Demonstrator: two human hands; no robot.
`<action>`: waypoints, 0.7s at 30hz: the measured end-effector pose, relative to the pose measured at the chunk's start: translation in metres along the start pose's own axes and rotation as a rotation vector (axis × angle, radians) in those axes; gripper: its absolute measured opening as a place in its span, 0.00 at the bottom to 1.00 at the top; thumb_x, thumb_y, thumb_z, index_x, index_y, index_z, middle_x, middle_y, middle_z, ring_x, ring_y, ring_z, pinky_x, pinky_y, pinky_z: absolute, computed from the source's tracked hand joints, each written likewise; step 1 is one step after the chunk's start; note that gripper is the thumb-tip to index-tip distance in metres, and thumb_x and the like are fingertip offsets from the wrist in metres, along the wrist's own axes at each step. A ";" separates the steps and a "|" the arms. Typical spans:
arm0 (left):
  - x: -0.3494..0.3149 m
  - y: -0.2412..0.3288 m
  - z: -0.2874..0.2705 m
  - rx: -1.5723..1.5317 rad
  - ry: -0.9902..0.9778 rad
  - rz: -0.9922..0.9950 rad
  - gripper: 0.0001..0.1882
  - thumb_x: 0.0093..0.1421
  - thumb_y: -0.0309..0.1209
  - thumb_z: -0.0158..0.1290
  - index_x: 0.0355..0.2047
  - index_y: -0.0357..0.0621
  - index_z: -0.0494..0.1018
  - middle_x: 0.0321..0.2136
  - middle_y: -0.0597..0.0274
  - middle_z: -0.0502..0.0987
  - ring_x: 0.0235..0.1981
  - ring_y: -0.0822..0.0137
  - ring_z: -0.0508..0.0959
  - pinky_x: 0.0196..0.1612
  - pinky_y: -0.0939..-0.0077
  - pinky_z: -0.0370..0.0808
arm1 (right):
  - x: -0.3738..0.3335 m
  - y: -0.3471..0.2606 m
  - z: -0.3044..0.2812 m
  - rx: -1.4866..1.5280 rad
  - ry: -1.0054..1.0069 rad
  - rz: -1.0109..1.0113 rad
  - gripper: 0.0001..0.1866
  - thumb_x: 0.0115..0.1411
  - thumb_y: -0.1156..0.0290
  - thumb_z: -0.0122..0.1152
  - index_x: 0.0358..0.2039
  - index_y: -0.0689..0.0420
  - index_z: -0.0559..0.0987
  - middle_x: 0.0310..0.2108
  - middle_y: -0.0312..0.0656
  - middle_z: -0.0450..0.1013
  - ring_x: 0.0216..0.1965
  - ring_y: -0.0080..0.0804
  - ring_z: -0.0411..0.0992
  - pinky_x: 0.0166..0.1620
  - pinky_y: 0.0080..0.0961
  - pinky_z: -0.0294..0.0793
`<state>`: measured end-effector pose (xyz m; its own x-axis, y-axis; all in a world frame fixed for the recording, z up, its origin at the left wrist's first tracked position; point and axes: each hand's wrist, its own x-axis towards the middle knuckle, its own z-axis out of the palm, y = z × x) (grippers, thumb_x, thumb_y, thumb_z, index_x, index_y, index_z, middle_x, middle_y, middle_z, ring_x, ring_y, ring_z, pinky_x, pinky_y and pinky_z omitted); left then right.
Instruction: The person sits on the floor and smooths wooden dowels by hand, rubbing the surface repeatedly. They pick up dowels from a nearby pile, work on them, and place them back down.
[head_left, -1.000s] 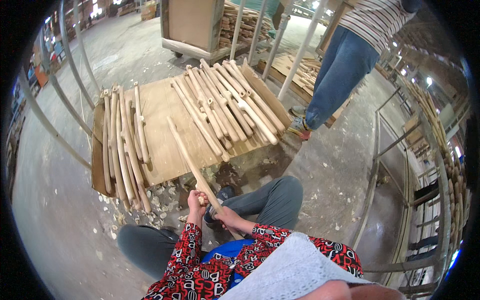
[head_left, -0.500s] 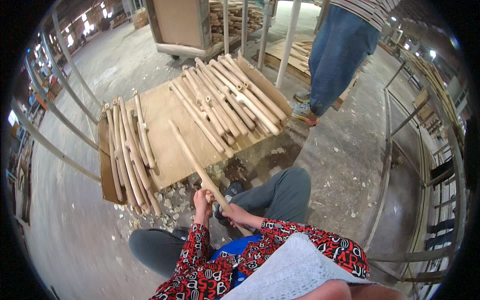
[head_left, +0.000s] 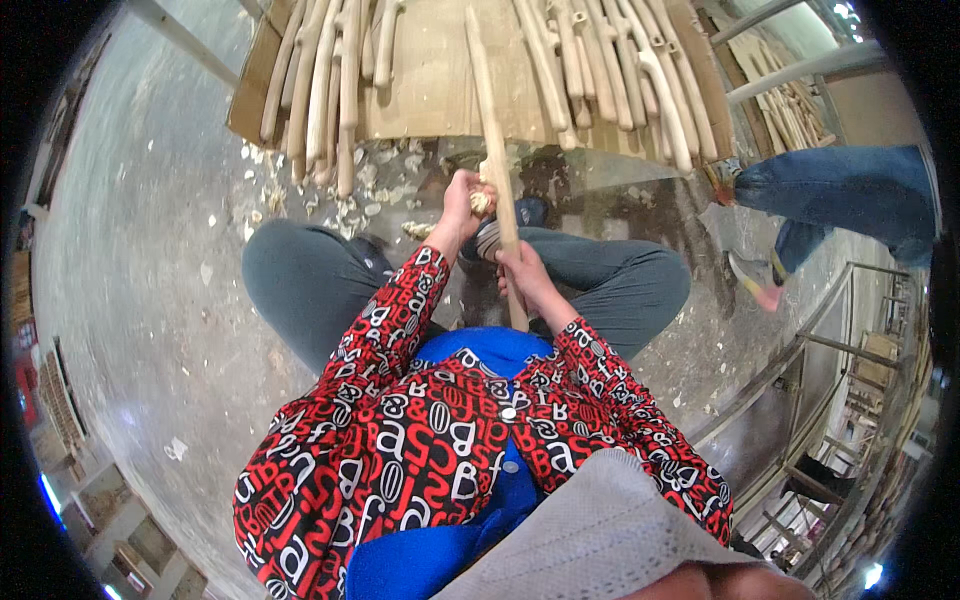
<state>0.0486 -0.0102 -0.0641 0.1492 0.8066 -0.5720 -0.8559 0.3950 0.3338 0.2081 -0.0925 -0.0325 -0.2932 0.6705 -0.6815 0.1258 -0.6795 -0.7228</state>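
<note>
A long pale wooden stick [head_left: 490, 120] runs from my lap out over the cardboard, its far end pointing away from me. My right hand [head_left: 529, 277] is wrapped round its near part, just above my lap. Close by on its left side, my left hand [head_left: 461, 205] is closed on a crumpled pale-yellow scrap [head_left: 482, 204], against or right beside the stick. Whether that scrap is sandpaper or shavings I cannot tell. My crossed legs lie under both hands, with a shoe [head_left: 530, 211] partly hidden behind the stick.
A cardboard sheet [head_left: 425, 100] ahead bears several finished-looking sticks [head_left: 345, 90] at left and more sticks [head_left: 610, 70] at right. Pale scraps [head_left: 370, 180] litter the floor. Another person's legs in jeans [head_left: 835, 195] are at right, near a metal frame [head_left: 800, 345].
My view has tilted down and turned, so the cardboard now sits at the top edge. Both hands keep their holds. The other person's legs appear in stride, feet apart.
</note>
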 end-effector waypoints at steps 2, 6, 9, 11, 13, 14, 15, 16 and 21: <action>-0.007 0.001 0.009 -0.049 -0.005 -0.037 0.09 0.59 0.37 0.43 0.33 0.45 0.65 0.20 0.60 0.72 0.19 0.67 0.73 0.18 0.75 0.70 | -0.003 -0.002 -0.004 0.048 0.002 0.036 0.12 0.60 0.63 0.54 0.40 0.52 0.66 0.23 0.33 0.66 0.17 0.22 0.66 0.19 0.22 0.70; -0.016 -0.003 0.015 0.525 0.043 0.526 0.12 0.56 0.23 0.51 0.42 0.39 0.68 0.25 0.56 0.74 0.23 0.68 0.75 0.25 0.73 0.73 | -0.004 -0.014 -0.003 0.183 -0.082 0.085 0.11 0.61 0.63 0.53 0.40 0.51 0.66 0.22 0.32 0.66 0.17 0.21 0.66 0.18 0.20 0.69; -0.024 0.001 0.013 1.106 0.062 0.837 0.10 0.56 0.26 0.54 0.39 0.40 0.72 0.27 0.58 0.74 0.27 0.69 0.76 0.29 0.75 0.73 | -0.005 -0.016 -0.003 0.188 -0.076 0.070 0.10 0.61 0.63 0.53 0.40 0.50 0.67 0.21 0.32 0.66 0.17 0.20 0.66 0.18 0.20 0.68; -0.024 0.007 0.013 1.278 0.081 0.995 0.09 0.54 0.27 0.56 0.36 0.40 0.74 0.28 0.59 0.75 0.28 0.65 0.77 0.31 0.74 0.74 | -0.006 -0.016 -0.002 0.153 -0.059 0.056 0.10 0.61 0.63 0.53 0.39 0.50 0.67 0.21 0.32 0.66 0.17 0.20 0.66 0.18 0.19 0.68; -0.027 0.018 0.005 1.456 0.047 1.130 0.09 0.54 0.27 0.56 0.36 0.41 0.74 0.28 0.57 0.75 0.28 0.61 0.77 0.31 0.72 0.74 | -0.009 -0.017 0.004 0.108 -0.052 0.046 0.10 0.61 0.63 0.53 0.39 0.50 0.66 0.21 0.32 0.66 0.16 0.20 0.65 0.18 0.19 0.68; -0.027 0.020 0.007 1.495 0.016 1.124 0.08 0.53 0.26 0.57 0.35 0.40 0.74 0.29 0.56 0.74 0.28 0.57 0.76 0.31 0.70 0.74 | -0.009 -0.017 0.004 0.095 -0.036 0.046 0.10 0.61 0.63 0.53 0.39 0.50 0.66 0.21 0.32 0.66 0.16 0.20 0.65 0.18 0.19 0.68; -0.027 0.022 0.010 1.496 0.005 1.099 0.08 0.53 0.27 0.56 0.34 0.40 0.73 0.29 0.56 0.74 0.29 0.56 0.76 0.31 0.69 0.74 | -0.009 -0.016 0.004 0.084 -0.020 0.046 0.10 0.61 0.63 0.53 0.39 0.50 0.66 0.21 0.32 0.65 0.16 0.20 0.65 0.18 0.19 0.68; -0.028 0.022 0.012 1.498 -0.008 1.074 0.08 0.53 0.27 0.56 0.33 0.40 0.73 0.29 0.55 0.74 0.29 0.56 0.76 0.32 0.68 0.73 | -0.009 -0.014 0.005 0.073 -0.003 0.045 0.10 0.61 0.63 0.53 0.39 0.50 0.66 0.21 0.32 0.65 0.16 0.21 0.65 0.18 0.19 0.67; -0.027 0.030 0.009 1.544 -0.054 1.134 0.07 0.55 0.27 0.55 0.32 0.39 0.71 0.30 0.53 0.73 0.33 0.53 0.74 0.35 0.66 0.72 | -0.014 -0.019 0.010 0.084 -0.001 0.047 0.12 0.60 0.63 0.54 0.40 0.50 0.64 0.20 0.35 0.65 0.14 0.24 0.64 0.15 0.24 0.67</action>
<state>0.0238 -0.0160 -0.0321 -0.0425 0.9278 0.3708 0.5662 -0.2834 0.7740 0.2000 -0.0924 -0.0081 -0.2900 0.6370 -0.7143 0.0599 -0.7328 -0.6778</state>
